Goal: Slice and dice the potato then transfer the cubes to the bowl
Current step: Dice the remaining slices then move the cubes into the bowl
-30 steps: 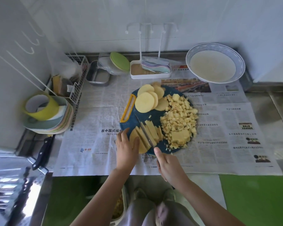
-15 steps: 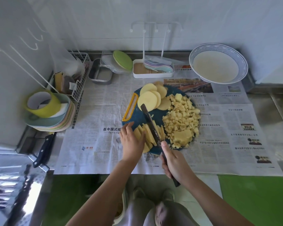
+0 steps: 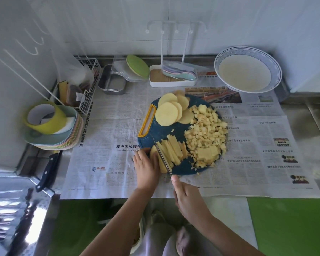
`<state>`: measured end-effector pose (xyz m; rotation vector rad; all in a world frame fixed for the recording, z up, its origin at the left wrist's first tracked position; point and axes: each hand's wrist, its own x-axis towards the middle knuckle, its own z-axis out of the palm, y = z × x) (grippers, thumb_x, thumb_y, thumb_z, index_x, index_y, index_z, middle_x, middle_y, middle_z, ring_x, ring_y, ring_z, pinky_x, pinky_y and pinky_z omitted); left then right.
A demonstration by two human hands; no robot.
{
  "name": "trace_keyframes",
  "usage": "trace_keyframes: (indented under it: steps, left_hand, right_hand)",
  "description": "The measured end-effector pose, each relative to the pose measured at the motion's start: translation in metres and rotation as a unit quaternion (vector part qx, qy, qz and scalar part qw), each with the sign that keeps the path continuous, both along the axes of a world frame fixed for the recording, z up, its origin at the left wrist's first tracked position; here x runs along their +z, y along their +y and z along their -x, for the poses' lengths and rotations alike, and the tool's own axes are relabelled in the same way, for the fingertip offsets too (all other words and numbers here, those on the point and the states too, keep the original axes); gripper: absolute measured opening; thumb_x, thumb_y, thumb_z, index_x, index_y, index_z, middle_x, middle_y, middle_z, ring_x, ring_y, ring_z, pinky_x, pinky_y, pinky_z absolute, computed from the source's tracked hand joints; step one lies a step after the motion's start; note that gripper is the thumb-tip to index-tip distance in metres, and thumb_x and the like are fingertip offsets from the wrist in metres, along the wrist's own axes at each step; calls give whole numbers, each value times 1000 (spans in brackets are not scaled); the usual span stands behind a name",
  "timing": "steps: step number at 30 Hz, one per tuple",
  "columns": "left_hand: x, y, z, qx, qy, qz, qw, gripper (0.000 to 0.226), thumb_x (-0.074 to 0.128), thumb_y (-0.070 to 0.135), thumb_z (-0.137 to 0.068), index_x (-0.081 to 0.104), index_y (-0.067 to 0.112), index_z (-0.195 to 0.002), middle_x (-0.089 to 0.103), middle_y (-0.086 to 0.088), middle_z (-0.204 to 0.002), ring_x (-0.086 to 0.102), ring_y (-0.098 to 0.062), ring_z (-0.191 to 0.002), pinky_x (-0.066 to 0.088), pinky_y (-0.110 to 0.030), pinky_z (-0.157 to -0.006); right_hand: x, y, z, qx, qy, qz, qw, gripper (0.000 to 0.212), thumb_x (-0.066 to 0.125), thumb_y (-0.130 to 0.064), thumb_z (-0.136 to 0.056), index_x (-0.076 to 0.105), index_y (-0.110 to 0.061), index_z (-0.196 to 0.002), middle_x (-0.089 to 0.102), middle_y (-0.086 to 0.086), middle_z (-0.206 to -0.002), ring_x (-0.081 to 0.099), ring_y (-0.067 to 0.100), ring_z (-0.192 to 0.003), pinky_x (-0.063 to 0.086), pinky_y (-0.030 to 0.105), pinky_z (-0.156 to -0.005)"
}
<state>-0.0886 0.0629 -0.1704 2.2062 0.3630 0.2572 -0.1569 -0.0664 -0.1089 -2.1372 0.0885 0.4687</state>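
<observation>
A round blue cutting board (image 3: pixel 174 132) with a yellow handle lies on newspaper. Round potato slices (image 3: pixel 167 113) sit at its far side and a heap of potato cubes (image 3: pixel 206 136) fills its right side. Potato strips (image 3: pixel 174 150) lie at the near left. My left hand (image 3: pixel 146 166) presses down on a stack of potato slices (image 3: pixel 154 154) beside them. My right hand (image 3: pixel 187 198) grips a knife (image 3: pixel 162 157), its blade down through the stack just right of my left fingers. The large white bowl (image 3: pixel 248 72) with a blue rim stands at the back right.
A black-handled knife (image 3: pixel 48 171) lies at the left counter edge. Stacked plates with a yellow tape roll (image 3: pixel 46 117) are on the left, beside a wire basket (image 3: pixel 85 84). A metal tin (image 3: pixel 112 82), green-lidded container (image 3: pixel 137 66) and white tray (image 3: pixel 172 78) line the back wall.
The knife was lifted half a second ago and has now come down into the slice stack, a little further left. My left hand has slid slightly left along the stack.
</observation>
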Motion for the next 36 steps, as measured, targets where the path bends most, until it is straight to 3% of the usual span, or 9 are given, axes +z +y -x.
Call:
trace_keyframes:
  steps: [5,11,16,19,23,26,30,33,36]
  left_hand:
    - [-5,-5,-2,25,-35,-14,999,35,34,34,-95,49,4,-90,49,-12,-91,40,-21,-83,27,-26,-79]
    - [-8,-10,-4,49,-44,-25,998,32,33,29,-95,50,2,-87,50,-14,-88,43,-24,-82,26,-26,-78]
    - [-17,-6,-4,34,-49,-56,997,13,34,9,-87,46,4,-88,46,-12,-89,36,-19,-82,22,-24,-80]
    - [-24,-6,-2,21,-42,-72,996,18,31,7,-81,45,3,-91,45,-13,-92,33,-17,-85,22,-23,-84]
    - [-20,-9,-4,31,-45,-59,997,22,28,14,-87,46,2,-88,47,-15,-92,44,-30,-84,20,-21,-89]
    - [-16,-11,-4,38,-61,-58,996,16,30,19,-93,41,8,-88,48,-15,-89,46,-31,-81,31,-32,-85]
    - [-16,-12,-6,43,-64,-61,995,14,37,21,-94,44,10,-89,49,-12,-89,45,-25,-80,32,-29,-78]
    - [-15,-12,-5,45,-53,-36,997,22,36,25,-94,47,7,-90,48,-7,-91,42,-19,-83,32,-29,-79]
    - [-13,-11,-4,44,-39,-15,998,24,35,29,-93,48,9,-92,47,-2,-92,41,-15,-84,32,-27,-80]
  right_hand:
    - [-6,-1,0,-8,13,8,1000,56,25,-57,-90,37,-22,-49,39,-4,-43,45,10,-47,44,38,-62]
    - [0,0,0,21,15,44,999,52,23,-51,-96,39,-23,-55,42,-5,-50,46,7,-50,35,18,-53]
    - [6,3,-5,50,34,81,995,51,19,-50,-99,39,-24,-59,43,-8,-56,43,4,-52,35,14,-53]
    - [5,8,-6,64,34,101,992,53,9,-58,-88,40,-25,-61,44,-9,-58,45,4,-55,35,14,-53]
    - [-10,11,-19,66,49,132,988,89,-7,-67,-76,64,-14,-86,55,-7,-68,51,4,-64,40,13,-62]
    - [-16,13,-26,65,44,130,988,118,-23,-80,-64,66,-8,-95,68,7,-83,62,14,-76,50,25,-73]
    - [-12,-2,-33,-11,129,29,991,71,10,-71,-81,42,-13,-54,43,-3,-47,43,7,-41,36,23,-47]
    - [-14,-18,-41,-53,190,-78,977,72,25,-70,-87,44,-6,-58,35,5,-42,35,17,-33,31,28,-41]
    - [-10,-18,-39,-49,190,-107,975,68,29,-64,-93,46,-7,-60,35,8,-44,34,20,-34,29,27,-38]
